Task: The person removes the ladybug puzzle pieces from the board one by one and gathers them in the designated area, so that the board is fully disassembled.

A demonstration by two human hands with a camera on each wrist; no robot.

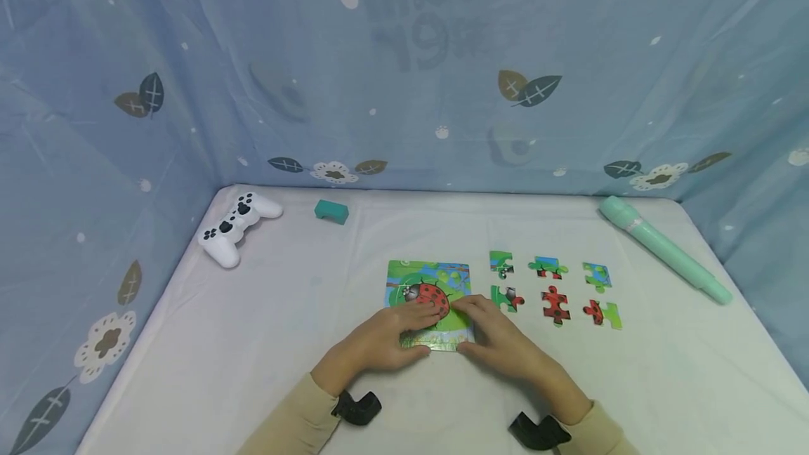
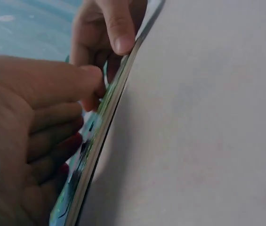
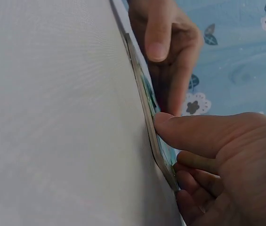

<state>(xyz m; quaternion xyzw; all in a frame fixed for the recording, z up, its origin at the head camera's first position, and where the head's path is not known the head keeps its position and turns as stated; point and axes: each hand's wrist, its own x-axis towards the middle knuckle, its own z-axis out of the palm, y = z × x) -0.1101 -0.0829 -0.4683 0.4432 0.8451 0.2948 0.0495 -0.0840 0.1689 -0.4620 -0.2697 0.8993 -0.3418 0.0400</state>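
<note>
A small jigsaw puzzle with a red ladybug on green and blue lies flat on the table. My left hand rests on its lower left part, fingers stretched across the ladybug and thumb near the lower edge. On the right side my right hand touches the puzzle, its fingertips beside the ladybug and thumb by the lower right corner. The right wrist view shows the right thumb on the puzzle's edge. From the left wrist the puzzle's side appears low and thick; the left fingers partly cover its top.
Several loose puzzle pieces lie in two rows to the right. A mint-green microphone-like stick lies at far right. At back left are a white game controller and a teal block. Blue patterned cloth hangs behind the table.
</note>
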